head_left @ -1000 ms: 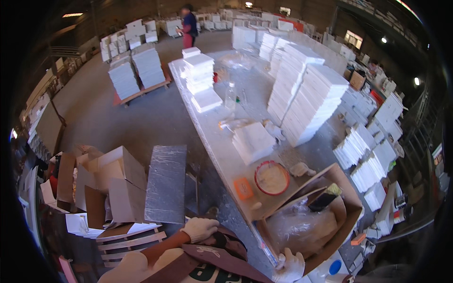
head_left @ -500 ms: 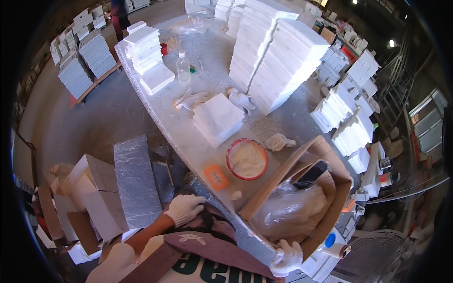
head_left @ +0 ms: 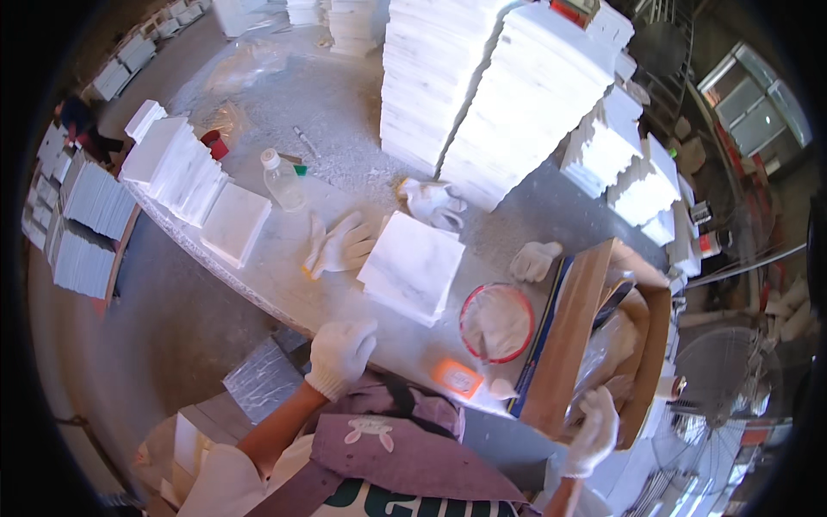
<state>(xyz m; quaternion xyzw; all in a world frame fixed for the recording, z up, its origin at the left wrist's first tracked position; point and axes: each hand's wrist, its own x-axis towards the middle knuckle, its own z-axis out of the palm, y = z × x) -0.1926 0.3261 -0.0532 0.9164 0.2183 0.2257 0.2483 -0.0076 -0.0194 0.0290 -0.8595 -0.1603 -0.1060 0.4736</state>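
My left hand (head_left: 338, 355), in a white knit glove, is raised just in front of the table's near edge. Its fingers are curled in, and nothing shows in them. At the near end of an open cardboard box (head_left: 556, 345) is my right hand (head_left: 593, 432), also gloved, its fingers hooked over the rim. Clear plastic wrap (head_left: 600, 355) lies inside the box. Left of the box are a red-rimmed tub of pale paste (head_left: 500, 317) with a tool in it and an orange packet (head_left: 457, 376). A small stack of white marble tiles (head_left: 413, 265) sits farther back.
Loose white gloves (head_left: 343, 246) lie beside the tiles. A clear bottle (head_left: 282, 179) and more stacked tiles (head_left: 177, 168) stand at the left. Tall tile stacks (head_left: 525, 99) rise at the back. A fan (head_left: 719, 375) stands at the right; a person (head_left: 79, 127) is far left.
The view has turned, shifting the scene. My left hand has lifted from my lap toward the table edge. The box sits at a different angle, baring a blue-edged strip beside it; my right hand remains there.
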